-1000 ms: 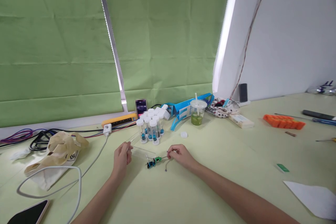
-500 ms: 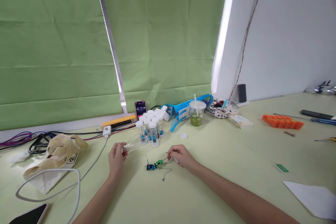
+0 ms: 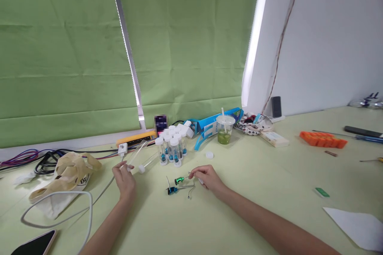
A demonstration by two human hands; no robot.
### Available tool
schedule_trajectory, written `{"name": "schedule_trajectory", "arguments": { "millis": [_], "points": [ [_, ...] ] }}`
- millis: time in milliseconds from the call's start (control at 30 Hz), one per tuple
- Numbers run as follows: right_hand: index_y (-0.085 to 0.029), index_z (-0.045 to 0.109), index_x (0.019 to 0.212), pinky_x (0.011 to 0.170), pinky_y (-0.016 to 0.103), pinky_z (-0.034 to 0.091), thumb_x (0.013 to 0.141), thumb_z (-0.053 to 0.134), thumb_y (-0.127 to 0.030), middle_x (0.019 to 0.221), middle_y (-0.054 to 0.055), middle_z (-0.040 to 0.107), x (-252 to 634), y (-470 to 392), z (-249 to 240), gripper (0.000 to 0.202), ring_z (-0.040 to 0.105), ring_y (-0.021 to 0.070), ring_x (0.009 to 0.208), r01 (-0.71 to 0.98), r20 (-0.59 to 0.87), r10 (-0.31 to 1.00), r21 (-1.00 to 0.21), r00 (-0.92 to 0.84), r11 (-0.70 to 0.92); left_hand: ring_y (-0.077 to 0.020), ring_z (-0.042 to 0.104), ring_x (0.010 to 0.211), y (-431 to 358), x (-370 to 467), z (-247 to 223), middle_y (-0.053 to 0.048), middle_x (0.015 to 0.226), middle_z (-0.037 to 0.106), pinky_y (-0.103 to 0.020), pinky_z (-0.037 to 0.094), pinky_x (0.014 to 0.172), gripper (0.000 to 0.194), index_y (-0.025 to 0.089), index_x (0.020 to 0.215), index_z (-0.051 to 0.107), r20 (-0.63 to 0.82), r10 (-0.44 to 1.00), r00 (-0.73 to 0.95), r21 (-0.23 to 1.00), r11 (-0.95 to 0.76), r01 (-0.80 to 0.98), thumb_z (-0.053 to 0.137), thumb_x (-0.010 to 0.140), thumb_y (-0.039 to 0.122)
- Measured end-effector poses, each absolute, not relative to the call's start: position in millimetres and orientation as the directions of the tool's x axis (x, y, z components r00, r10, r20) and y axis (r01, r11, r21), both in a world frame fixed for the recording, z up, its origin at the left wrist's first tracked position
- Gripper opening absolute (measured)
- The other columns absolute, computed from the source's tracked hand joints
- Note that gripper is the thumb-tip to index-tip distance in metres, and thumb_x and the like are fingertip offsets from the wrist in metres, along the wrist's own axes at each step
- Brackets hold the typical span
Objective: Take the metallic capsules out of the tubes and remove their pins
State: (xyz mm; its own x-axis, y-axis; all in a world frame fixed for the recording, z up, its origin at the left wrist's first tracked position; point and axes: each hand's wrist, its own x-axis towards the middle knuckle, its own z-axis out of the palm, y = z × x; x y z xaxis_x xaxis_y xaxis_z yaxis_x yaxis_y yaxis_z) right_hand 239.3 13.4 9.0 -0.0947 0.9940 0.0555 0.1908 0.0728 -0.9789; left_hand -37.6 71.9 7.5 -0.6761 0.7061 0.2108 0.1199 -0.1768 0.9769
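Observation:
My left hand [image 3: 124, 178] pinches the base of a clear tube [image 3: 139, 153] tilted up to the right. Just right of it, a second clear tube [image 3: 152, 161] with a white cap [image 3: 141, 169] lies on the table. Between the fingertips of my right hand [image 3: 207, 177] is the thin metal rod of a small green metal piece [image 3: 179, 180]. Something white shows under that palm. A blue metal piece [image 3: 172, 190] with thin bent rods lies just below the green one. Behind them stand several white-capped tubes [image 3: 175, 152] with blue pieces inside.
A loose white cap [image 3: 209, 154] lies near a plastic cup [image 3: 225, 129] with green drink. Cables and a cloth bag [image 3: 64, 183] are at the left, above a phone [image 3: 34, 244]. An orange tray [image 3: 323, 140], tools and a paper sheet [image 3: 356, 227] lie at the right.
My left hand has moved left with one tube, and a second tube now lies apart from it on the table. The green piece has separated slightly from the blue one.

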Motion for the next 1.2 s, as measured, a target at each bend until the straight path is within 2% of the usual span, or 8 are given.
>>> {"name": "schedule_trajectory", "arguments": {
  "millis": [167, 333, 467, 733, 867, 1000, 1100, 1200],
  "points": [
    [-0.015, 0.071, 0.07, 0.049, 0.019, 0.03, 0.068, 0.044, -0.016, 0.064, 0.002, 0.064, 236.6, 12.9, 4.6, 0.027, 0.044, 0.0092, 0.05, 0.363, 0.226, 0.96, -0.891, -0.168, 0.274, -0.014, 0.048, 0.056, 67.9, -38.8, 2.4, 0.003, 0.074, 0.051, -0.027, 0.037, 0.054, 0.038, 0.024, 0.108, 0.043, 0.317, 0.801, -0.508, 0.892, -0.071, 0.446, 0.043, 0.076, 0.044],
    [-0.016, 0.068, 0.076, 0.054, 0.019, 0.032, 0.067, 0.041, -0.01, 0.076, 0.001, 0.067, 236.9, 5.8, 16.0, 0.03, 0.048, 0.0097, 0.058, 0.415, 0.27, 0.911, -0.824, -0.31, 0.385, -0.0124, 0.049, 0.053, 65.6, -38.4, 3.6, 0.0, 0.086, 0.058, -0.025, 0.038, 0.053, 0.036, 0.025, 0.106, 0.046, 0.368, 0.849, -0.379, 0.835, -0.122, 0.537, 0.048, 0.075, 0.045],
    [-0.017, 0.061, 0.089, 0.049, 0.016, 0.03, 0.064, 0.044, -0.007, 0.082, 0.0, 0.065, 240.9, -0.1, 26.1, 0.032, 0.044, 0.0073, 0.054, 0.401, 0.235, 0.89, -0.827, -0.39, 0.394, -0.0119, 0.047, 0.046, 67.3, -39.2, 0.9, 0.002, 0.07, 0.057, -0.022, 0.034, 0.048, 0.033, 0.024, 0.102, 0.051, 0.363, 0.854, -0.371, 0.847, -0.137, 0.514, 0.052, 0.073, 0.041],
    [-0.018, 0.06, 0.089, 0.043, 0.017, 0.021, 0.067, 0.053, -0.013, 0.049, -0.008, 0.033, 255.9, 3.0, 29.9, 0.024, 0.026, 0.0051, 0.043, 0.488, 0.129, 0.831, -0.757, -0.541, 0.435, -0.0146, 0.045, 0.041, 69.5, -41.4, -1.6, 0.006, 0.042, 0.044, -0.023, 0.033, 0.044, 0.03, 0.022, 0.096, 0.06, 0.278, 0.892, -0.357, 0.861, -0.067, 0.504, 0.051, 0.071, 0.035],
    [-0.017, 0.058, 0.085, 0.051, 0.018, 0.034, 0.073, 0.055, -0.021, 0.07, -0.002, 0.048, 258.8, 10.8, 30.2, 0.013, 0.039, 0.0063, 0.053, 0.421, 0.292, 0.86, -0.777, -0.42, 0.469, -0.0164, 0.048, 0.043, 71.0, -42.2, -1.3, 0.004, 0.045, 0.046, -0.025, 0.035, 0.046, 0.031, 0.02, 0.095, 0.061, 0.261, 0.902, -0.343, 0.849, -0.046, 0.526, 0.049, 0.07, 0.032],
    [-0.016, 0.054, 0.086, 0.064, 0.023, 0.042, 0.068, 0.065, -0.028, 0.086, 0.002, 0.051, 264.1, 23.3, 23.4, 0.024, 0.05, 0.0109, 0.07, 0.381, 0.35, 0.901, -0.82, -0.258, 0.427, -0.0166, 0.051, 0.049, 72.4, -41.3, -0.5, 0.001, 0.061, 0.052, -0.028, 0.04, 0.052, 0.032, 0.018, 0.097, 0.059, 0.298, 0.893, -0.337, 0.829, -0.067, 0.555, 0.047, 0.072, 0.033],
    [-0.017, 0.049, 0.08, 0.064, 0.024, 0.041, 0.061, 0.071, -0.027, 0.079, 0.0, 0.051, 271.3, 32.2, 15.4, 0.03, 0.049, 0.013, 0.072, 0.495, 0.368, 0.924, -0.786, -0.108, 0.371, -0.014, 0.053, 0.055, 69.2, -37.4, 2.9, -0.007, 0.096, 0.05, -0.033, 0.044, 0.06, 0.038, 0.018, 0.105, 0.052, 0.391, 0.854, -0.343, 0.769, -0.099, 0.632, 0.046, 0.074, 0.038],
    [-0.018, 0.048, 0.073, 0.07, 0.028, 0.039, 0.062, 0.07, -0.027, 0.077, 0.0, 0.053, 279.4, 38.0, 9.6, 0.026, 0.048, 0.0161, 0.077, 0.687, 0.435, 0.9, -0.649, -0.018, 0.327, -0.0126, 0.051, 0.055, 62.3, -30.3, 7.9, -0.009, 0.108, 0.042, -0.035, 0.045, 0.062, 0.039, 0.02, 0.11, 0.045, 0.469, 0.83, -0.302, 0.676, -0.118, 0.727, 0.043, 0.077, 0.041]
  ]
}}
